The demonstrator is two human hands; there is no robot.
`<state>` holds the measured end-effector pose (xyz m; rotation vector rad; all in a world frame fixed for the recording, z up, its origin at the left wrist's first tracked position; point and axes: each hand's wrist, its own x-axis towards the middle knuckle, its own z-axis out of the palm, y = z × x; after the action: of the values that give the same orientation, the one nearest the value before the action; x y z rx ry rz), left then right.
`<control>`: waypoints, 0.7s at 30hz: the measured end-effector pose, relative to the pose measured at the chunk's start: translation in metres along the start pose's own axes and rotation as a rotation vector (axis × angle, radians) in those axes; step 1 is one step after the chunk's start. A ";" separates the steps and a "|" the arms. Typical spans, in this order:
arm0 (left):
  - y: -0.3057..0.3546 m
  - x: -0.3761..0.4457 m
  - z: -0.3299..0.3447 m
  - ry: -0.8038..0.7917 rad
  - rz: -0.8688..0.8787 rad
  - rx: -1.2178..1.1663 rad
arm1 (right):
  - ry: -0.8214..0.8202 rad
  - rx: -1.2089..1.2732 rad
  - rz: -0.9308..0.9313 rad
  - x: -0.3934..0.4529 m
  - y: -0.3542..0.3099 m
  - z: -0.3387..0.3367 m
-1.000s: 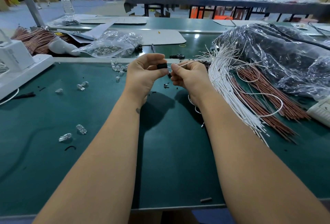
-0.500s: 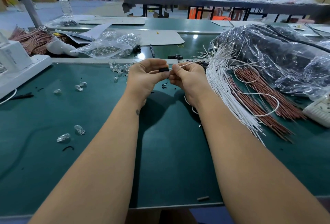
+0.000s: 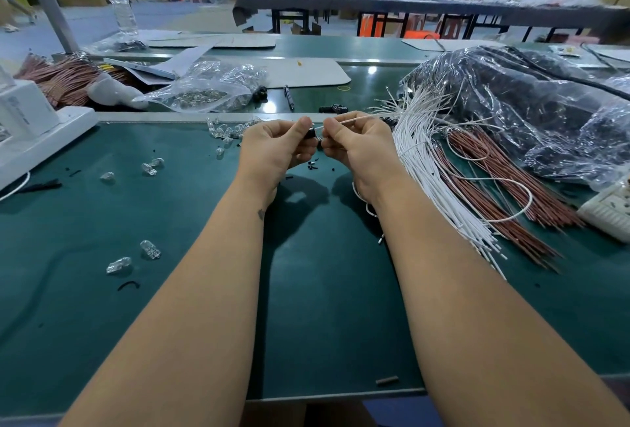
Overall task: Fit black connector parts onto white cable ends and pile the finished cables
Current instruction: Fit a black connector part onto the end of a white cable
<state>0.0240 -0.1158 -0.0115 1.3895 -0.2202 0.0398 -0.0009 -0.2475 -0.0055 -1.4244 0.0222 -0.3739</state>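
Note:
My left hand pinches a small black connector part between thumb and fingers above the green mat. My right hand pinches a white cable near its end, and that end meets the connector. The cable runs off to the right toward a big bundle of white cables lying on the mat. Whether the cable end is seated inside the connector is hidden by my fingers.
Brown wires lie beside the white bundle, with a plastic bag of black parts behind. Clear bulbs and black bits are scattered on the green mat. A white device stands at left, a bag of bulbs behind it.
Both hands stay together at the same spot. The right hand has brought the cable end up against the connector held by the left.

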 end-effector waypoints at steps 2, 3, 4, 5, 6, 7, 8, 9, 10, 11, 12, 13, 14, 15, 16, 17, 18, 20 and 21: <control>0.001 0.000 0.001 0.008 -0.009 -0.001 | 0.005 -0.009 -0.003 0.001 0.001 0.000; 0.001 -0.001 0.001 0.009 -0.010 0.003 | 0.012 -0.006 0.000 0.001 0.001 0.000; 0.001 -0.001 0.002 0.007 -0.008 0.009 | 0.018 0.004 0.005 0.001 0.001 0.000; 0.001 -0.001 0.002 0.005 -0.003 0.019 | 0.020 0.023 0.010 0.002 0.001 0.001; 0.001 -0.001 0.002 0.005 -0.001 0.028 | 0.017 0.046 0.014 0.002 0.002 0.001; 0.001 -0.001 0.003 0.007 0.003 0.039 | 0.009 0.062 0.016 0.002 0.002 0.002; 0.000 0.000 0.003 0.008 0.007 0.048 | -0.002 0.064 0.016 0.002 0.002 0.002; 0.000 0.000 0.002 0.009 0.011 0.058 | -0.013 0.050 0.013 0.001 0.003 0.003; -0.001 0.000 0.002 0.008 0.011 0.060 | -0.018 0.026 0.006 0.001 0.003 0.003; -0.001 0.000 0.002 0.007 0.011 0.060 | -0.015 0.000 -0.004 0.001 0.003 0.003; -0.001 0.000 0.001 0.002 0.008 0.051 | -0.003 -0.019 -0.012 0.001 0.004 0.002; -0.001 0.001 0.001 -0.006 0.003 0.037 | 0.013 -0.023 -0.016 0.001 0.004 0.002; -0.001 0.000 0.001 -0.021 -0.009 0.005 | 0.029 -0.012 -0.018 0.002 0.004 0.001; -0.001 0.000 0.001 -0.044 -0.021 -0.031 | 0.040 0.009 -0.016 0.002 0.004 0.000; 0.000 0.000 0.002 -0.077 -0.029 -0.062 | 0.044 0.028 -0.013 0.002 0.005 -0.001; -0.001 0.000 0.002 -0.103 -0.026 -0.067 | 0.043 0.040 -0.009 0.003 0.005 -0.001; -0.001 -0.001 0.003 -0.130 -0.019 -0.059 | 0.040 0.040 -0.004 0.003 0.006 -0.001; -0.001 -0.002 0.004 -0.158 0.002 -0.034 | 0.033 0.031 0.007 0.004 0.006 0.000; 0.000 -0.003 0.004 -0.160 0.008 -0.030 | 0.028 0.035 0.010 0.004 0.006 0.000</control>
<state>0.0205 -0.1194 -0.0117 1.3627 -0.3581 -0.0682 0.0041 -0.2484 -0.0103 -1.3839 0.0451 -0.3844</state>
